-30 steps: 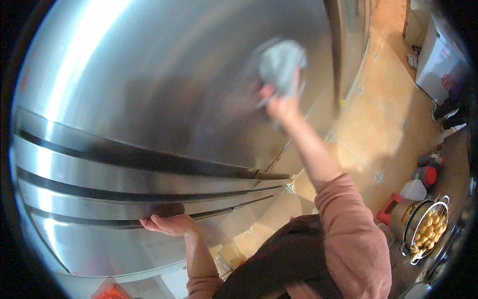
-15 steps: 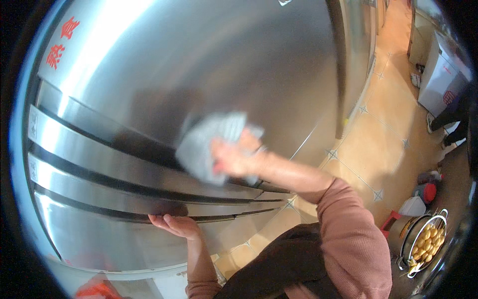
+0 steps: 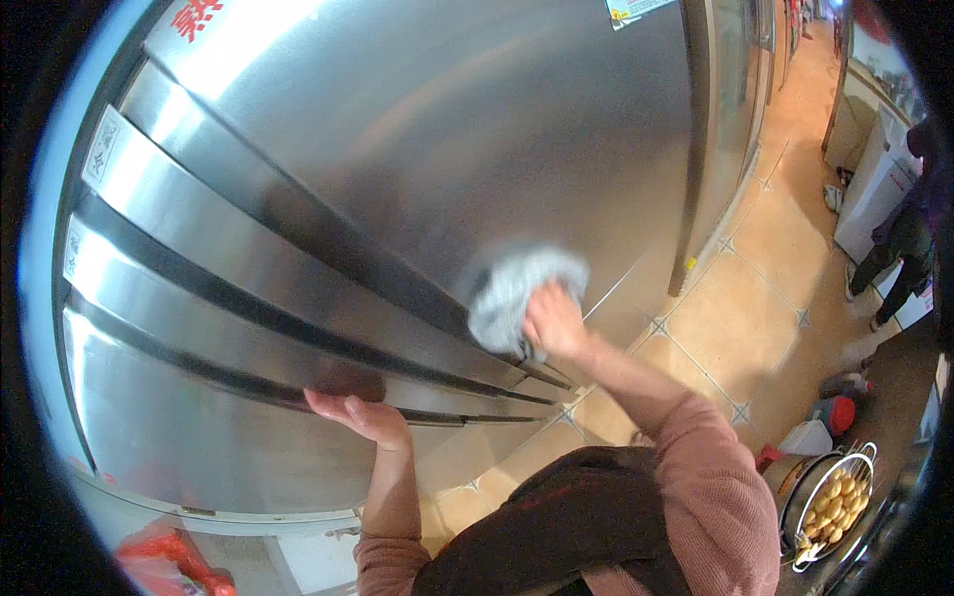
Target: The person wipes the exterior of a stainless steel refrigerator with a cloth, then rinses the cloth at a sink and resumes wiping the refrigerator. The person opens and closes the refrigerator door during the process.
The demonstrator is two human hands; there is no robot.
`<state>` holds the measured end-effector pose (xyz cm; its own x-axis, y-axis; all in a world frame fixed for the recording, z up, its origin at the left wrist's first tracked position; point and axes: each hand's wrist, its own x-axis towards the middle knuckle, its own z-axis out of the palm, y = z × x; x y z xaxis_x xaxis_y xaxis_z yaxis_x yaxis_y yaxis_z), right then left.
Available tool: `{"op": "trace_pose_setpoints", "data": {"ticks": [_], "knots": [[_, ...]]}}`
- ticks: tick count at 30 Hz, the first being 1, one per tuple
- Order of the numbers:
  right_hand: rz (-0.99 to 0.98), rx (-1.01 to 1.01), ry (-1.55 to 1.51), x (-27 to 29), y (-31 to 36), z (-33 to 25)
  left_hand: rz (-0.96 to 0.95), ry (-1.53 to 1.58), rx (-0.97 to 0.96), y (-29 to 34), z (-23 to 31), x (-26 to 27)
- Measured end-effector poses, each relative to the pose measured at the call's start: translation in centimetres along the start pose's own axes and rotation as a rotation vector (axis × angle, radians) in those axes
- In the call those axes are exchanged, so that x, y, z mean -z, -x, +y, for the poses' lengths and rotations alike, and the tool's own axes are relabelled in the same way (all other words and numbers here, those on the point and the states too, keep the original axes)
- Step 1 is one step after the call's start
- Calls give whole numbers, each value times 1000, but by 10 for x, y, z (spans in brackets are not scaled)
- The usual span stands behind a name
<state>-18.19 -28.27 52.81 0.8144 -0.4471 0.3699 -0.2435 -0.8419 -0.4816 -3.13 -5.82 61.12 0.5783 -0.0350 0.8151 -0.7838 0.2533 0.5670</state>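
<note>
A light grey cloth [image 3: 527, 288], bunched and a little blurred, lies against the brushed steel front of a tall cabinet [image 3: 437, 109]. My right hand [image 3: 554, 320] grips it from the near side, just above the dark slanting grooves. Lower and to the left, my left hand [image 3: 363, 417] holds nothing. Its fingers are stretched out, with the tips at the lowest dark groove [image 3: 238, 380] and the thumb apart. Whether those fingertips hook into the groove is hidden. Pale steel bands run between the grooves.
Beige floor tiles [image 3: 696, 348] stretch along the right. A pot with a wire basket of round yellowish food [image 3: 835, 507] stands at lower right, near a red-capped container [image 3: 840, 412]. Another person [image 3: 899, 243] stands farther right. A red plastic bag [image 3: 174, 561] lies lower left.
My right hand and the cloth have moved right across the steel. The left hand stays at the lowest groove. The view has shifted, bringing more of the person at right into sight.
</note>
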Motion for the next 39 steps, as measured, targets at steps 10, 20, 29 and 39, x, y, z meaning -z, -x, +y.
{"op": "trace_pose_setpoints", "data": {"ticks": [10,20,29,39], "knots": [[526,347,121,52,-48,-41,-94,-80,-97,3,-1,7],[385,189,-128,56,-34,-65,-101,-142,-180,4,-5,5],[471,385,64,31,-16,-58,-60,-347,-338,2,-6,8],[888,588,126,193,-147,-132,-13,-91,-69,4,1,1]]}}
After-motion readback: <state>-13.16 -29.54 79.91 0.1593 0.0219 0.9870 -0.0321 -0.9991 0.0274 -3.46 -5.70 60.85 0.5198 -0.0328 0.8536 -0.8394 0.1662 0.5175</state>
